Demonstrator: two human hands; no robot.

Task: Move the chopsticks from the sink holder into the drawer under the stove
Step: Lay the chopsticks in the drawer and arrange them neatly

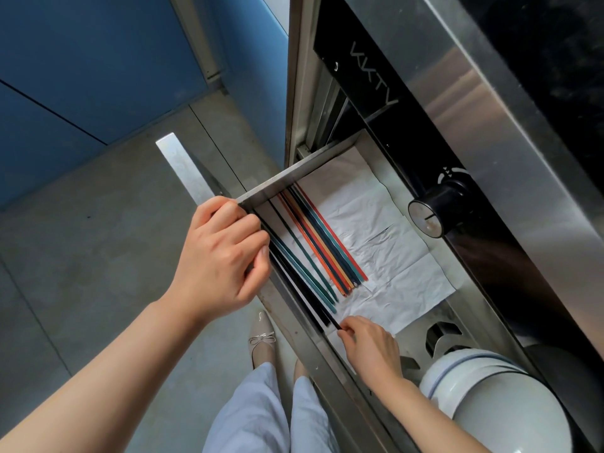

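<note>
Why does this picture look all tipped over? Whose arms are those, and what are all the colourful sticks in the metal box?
The picture comes from a small camera worn on a person's head, looking down, so it tilts when the head tilts. The arms are that person's own; you can even see their shoes on the floor.

The metal box is a drawer pulled out from under a stove. The round black thing is the stove's knob. White paper lines the drawer, and the colourful sticks are chopsticks, lying side by side on it.

The left hand grips the drawer's front edge. The right hand pinches the ends of some dark chopsticks by the front wall, probably setting them down with the rest. A white pot sits at the lower right.
</note>
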